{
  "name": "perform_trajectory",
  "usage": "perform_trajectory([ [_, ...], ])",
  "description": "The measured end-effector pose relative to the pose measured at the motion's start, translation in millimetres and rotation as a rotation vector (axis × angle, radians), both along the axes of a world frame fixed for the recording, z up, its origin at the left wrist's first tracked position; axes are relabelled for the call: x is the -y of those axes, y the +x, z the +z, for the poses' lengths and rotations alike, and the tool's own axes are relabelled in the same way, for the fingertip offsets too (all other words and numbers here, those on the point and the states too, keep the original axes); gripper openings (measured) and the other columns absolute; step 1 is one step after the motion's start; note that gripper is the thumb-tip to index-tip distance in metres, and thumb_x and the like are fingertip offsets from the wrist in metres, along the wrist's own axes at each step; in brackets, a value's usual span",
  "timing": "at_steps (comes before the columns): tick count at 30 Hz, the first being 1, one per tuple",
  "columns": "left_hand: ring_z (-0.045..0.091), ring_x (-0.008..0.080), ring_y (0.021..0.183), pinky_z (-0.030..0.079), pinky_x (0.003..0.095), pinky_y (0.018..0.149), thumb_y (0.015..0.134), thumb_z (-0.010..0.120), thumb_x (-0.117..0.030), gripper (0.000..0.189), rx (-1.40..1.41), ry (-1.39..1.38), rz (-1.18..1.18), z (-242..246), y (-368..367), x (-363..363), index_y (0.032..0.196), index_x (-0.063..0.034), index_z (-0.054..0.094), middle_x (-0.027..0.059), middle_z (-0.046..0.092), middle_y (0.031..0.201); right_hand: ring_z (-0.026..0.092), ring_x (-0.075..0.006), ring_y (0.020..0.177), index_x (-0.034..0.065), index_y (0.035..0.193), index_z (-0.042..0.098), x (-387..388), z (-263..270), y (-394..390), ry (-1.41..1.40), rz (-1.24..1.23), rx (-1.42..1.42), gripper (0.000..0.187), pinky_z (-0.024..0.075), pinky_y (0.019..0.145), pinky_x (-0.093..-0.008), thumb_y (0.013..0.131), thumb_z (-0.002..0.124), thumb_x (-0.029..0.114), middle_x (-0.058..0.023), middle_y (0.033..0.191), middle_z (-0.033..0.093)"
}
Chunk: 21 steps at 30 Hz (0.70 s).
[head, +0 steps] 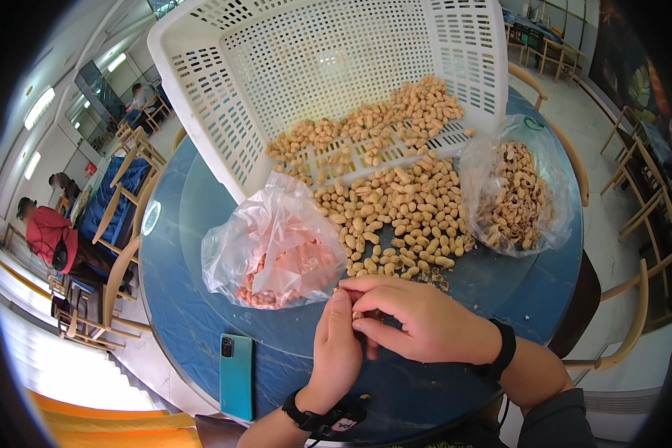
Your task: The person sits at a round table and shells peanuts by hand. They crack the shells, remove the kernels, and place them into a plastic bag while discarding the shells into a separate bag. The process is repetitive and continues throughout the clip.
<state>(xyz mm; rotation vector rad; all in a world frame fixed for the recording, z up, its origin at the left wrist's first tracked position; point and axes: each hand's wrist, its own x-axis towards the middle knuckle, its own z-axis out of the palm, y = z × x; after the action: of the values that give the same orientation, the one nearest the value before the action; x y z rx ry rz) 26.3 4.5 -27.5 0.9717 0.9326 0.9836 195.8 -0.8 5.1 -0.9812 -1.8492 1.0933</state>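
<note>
My left hand (336, 344) and my right hand (425, 319) meet fingertip to fingertip above the table's near part. Between them is a peanut (358, 316), mostly hidden by the fingers. Just beyond my hands spreads a pile of unshelled peanuts (409, 196), with small shell crumbs at its near edge. A clear plastic bag (229, 246) to the left holds reddish shelled kernels (269, 280). Another clear bag (560, 218), on the right, contains broken peanut shells (518, 196).
A white perforated plastic basket (201, 112) lies tipped towards me, more peanuts (425, 106) inside. A teal phone (237, 381) rests at the near left of the round blue table (173, 302). Wooden chairs (621, 347) surround it. A person in red (53, 232) stands far left.
</note>
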Motion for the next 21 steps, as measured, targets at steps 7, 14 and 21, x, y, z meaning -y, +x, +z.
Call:
perform_trajectory([
  [7,0.031,0.0051,0.053,0.026,0.0225,0.049,0.116,0.031,-0.038,0.041,0.23,-0.222,-0.078,8.0,-0.3,-4.3,0.109,-0.0068,0.057,-0.0042,0.046,0.071,0.067,-0.0387,0.104,-0.0022,0.106,0.065,-3.4,-12.6,0.6,0.233,-0.065,-0.011,0.014,0.0536,0.089,-0.0413,0.098,0.063,0.009,-0.0198,0.123,0.066],
  [14,0.026,0.0077,0.048,0.025,0.0257,0.051,0.115,0.034,-0.038,0.045,0.34,-0.356,-0.182,15.1,-3.8,-8.2,0.077,-0.0167,0.045,-0.0069,0.032,0.057,0.066,-0.037,0.103,-0.0023,0.104,0.064,-5.4,-10.1,3.5,0.149,-0.034,0.006,0.013,0.0529,0.088,-0.0399,0.099,0.059,0.008,-0.0156,0.115,0.067],
  [21,0.024,0.0071,0.045,0.025,0.0252,0.049,0.115,0.036,-0.036,0.037,0.379,-0.457,-0.14,14.5,-1.4,-6.3,0.091,-0.0139,0.052,-0.0083,0.028,0.057,0.066,-0.0358,0.091,-0.0007,0.103,0.065,-4.9,-11.3,8.5,0.29,-0.232,0.047,0.011,0.053,0.079,-0.0414,0.098,0.061,0.009,-0.0157,0.098,0.067],
])
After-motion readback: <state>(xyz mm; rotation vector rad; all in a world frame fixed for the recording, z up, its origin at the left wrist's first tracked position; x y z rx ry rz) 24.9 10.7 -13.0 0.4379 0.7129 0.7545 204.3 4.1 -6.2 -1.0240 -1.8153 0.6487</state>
